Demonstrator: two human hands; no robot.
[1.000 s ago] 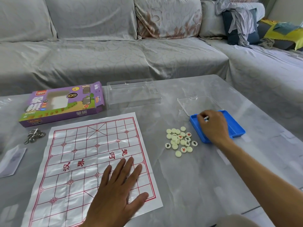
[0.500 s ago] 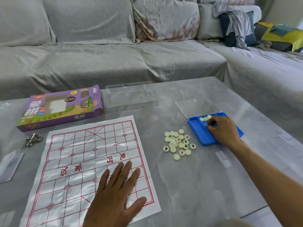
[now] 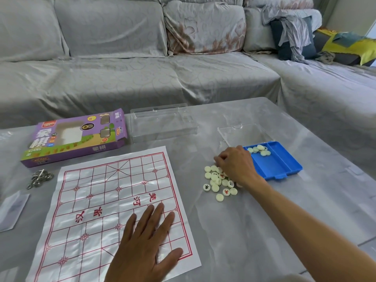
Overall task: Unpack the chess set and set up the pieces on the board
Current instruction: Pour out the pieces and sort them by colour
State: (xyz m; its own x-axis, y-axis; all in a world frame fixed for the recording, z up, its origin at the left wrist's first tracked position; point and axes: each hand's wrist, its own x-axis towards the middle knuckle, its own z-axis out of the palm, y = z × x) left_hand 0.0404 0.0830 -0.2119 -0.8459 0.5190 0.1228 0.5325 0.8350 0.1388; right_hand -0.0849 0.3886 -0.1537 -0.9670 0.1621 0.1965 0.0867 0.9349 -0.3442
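Chess pieces (image 3: 218, 183) lay heaped under your right hand (image 3: 236, 164), its grip hidden, beside the blue tray (image 3: 284, 169); your flat left hand (image 3: 142, 247) pinned the board (image 3: 91, 200), so lifting singly seemed wisest.

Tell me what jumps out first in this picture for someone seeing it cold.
The red-lined paper board dominates the near left of the table, with the left hand flat on it. To its right, the right hand reaches over a heap of cream pieces, beside a bright blue tray.
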